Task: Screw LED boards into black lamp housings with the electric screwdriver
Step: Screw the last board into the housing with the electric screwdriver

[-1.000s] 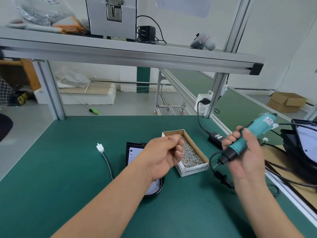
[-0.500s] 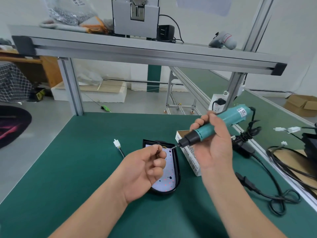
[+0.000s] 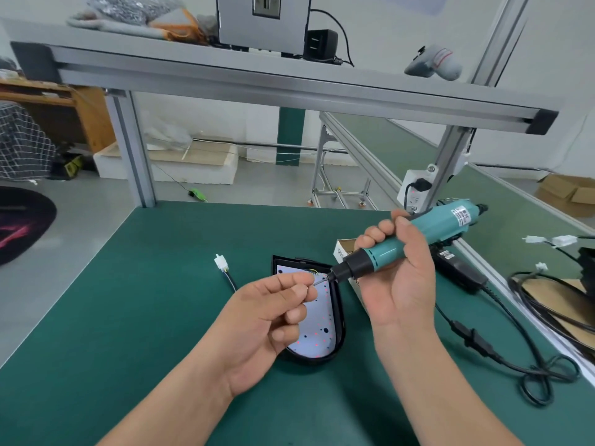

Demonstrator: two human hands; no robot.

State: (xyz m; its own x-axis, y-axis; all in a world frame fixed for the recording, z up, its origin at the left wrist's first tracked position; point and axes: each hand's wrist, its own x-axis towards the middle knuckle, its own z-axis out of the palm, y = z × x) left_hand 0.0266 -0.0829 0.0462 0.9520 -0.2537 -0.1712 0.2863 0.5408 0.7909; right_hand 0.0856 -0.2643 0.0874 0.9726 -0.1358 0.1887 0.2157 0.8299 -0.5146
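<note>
R hand [image 3: 399, 284] grips the teal electric screwdriver [image 3: 418, 235] round its barrel. All four fingers are curled over the top and the thumb is laid along the near side. The tool is tilted w/ its black nose down-left and its labelled rear end up-right, held in the air above the bench. L hand [image 3: 267, 320] is raised next to it, palm toward the camera. Thumb + forefinger pinch a tiny screw [image 3: 314, 284] right at the bit tip, and the other three fingers are curled loosely into the palm. The screw is too small to show any detail. The black lamp housing [image 3: 338, 313] lies flat on the green bench mat [image 3: 145, 300] directly below both hands, rounded end toward the camera, its left part hidden by the L hand. The white LED board [image 3: 317, 336], dotted w/ red, sits inside the housing. A cardboard box [image 3: 342, 251] stands just right of the housing, mostly behind the R hand. A white connector [image 3: 221, 263] on a thin wire lies on the mat left of the housing. A black adapter [image 3: 460, 273] + looped black cable [image 3: 515, 368] lie on the right side of the bench.
</note>
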